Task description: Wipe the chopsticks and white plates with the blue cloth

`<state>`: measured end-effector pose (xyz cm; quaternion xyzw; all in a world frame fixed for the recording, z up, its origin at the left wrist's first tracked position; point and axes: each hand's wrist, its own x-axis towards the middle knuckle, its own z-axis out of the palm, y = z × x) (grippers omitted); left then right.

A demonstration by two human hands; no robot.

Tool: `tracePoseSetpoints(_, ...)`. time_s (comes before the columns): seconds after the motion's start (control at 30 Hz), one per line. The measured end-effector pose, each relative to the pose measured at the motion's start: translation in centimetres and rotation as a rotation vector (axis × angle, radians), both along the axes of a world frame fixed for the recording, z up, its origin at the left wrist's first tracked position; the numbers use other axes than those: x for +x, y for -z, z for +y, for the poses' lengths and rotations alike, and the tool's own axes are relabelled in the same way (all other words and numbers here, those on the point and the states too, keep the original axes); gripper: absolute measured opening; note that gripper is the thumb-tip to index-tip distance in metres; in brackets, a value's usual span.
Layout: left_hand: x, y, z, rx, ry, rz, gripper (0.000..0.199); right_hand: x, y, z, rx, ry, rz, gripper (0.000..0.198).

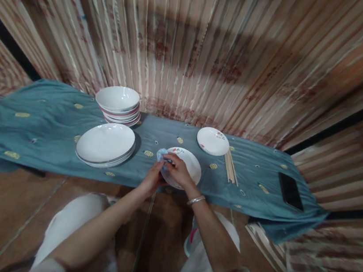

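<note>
My left hand [152, 179] and my right hand [177, 171] meet over the left side of a white plate [192, 166] with a small floral print near its far rim. Between their fingers is a crumpled light-blue cloth [162, 153], pinched by both hands. The right hand reaches across the plate and covers part of it. My left hand is at the plate's left edge; whether it also touches the rim, I cannot tell. Just beyond, to the right, lies another white floral plate [212, 141], with several wooden chopsticks [230, 167] beside it.
A stack of large white plates [105, 144] stands left of my hands, with stacked bowls [119, 99] behind it. Far right lies a black phone [290, 191]. A teal patterned cloth [50, 136] covers the narrow table, and a pleated curtain [187, 43] hangs behind.
</note>
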<state>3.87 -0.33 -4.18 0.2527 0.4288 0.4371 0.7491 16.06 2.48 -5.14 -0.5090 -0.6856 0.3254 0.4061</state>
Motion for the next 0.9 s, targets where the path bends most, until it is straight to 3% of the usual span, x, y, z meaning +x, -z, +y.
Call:
tracePoseSetpoints(0.27, -0.2, -0.6, 0.2, -0.013, 0.038, -0.087, 0.058, 1.5, -0.5, -1.8, -0.236, -0.231, 0.197, 0.020)
tracePoseSetpoints(0.5, 0.3, -0.4, 0.4, 0.129, -0.009, -0.038, 0.059, 4.3, -2.2, -4.0, -0.282, -0.363, -0.105, 0.023)
tracePoseSetpoints(0.63, -0.1, 0.0, 0.5, 0.118, 0.007, 0.091, 0.069, 5.9, -3.3, -5.0, -0.249, -0.281, -0.443, 0.023)
tracePoseSetpoints(0.77, -0.3, 0.8, 1.3, 0.168, -0.020, 0.188, 0.062, 7.0, -4.0, -5.6, -0.106, -0.061, -0.777, 0.024)
tracePoseSetpoints(0.9, -0.6, 1.7, 2.4, 0.313, -0.102, 0.271, 0.046, 8.5, -3.6, -5.5, 0.015, 0.151, -0.766, 0.025)
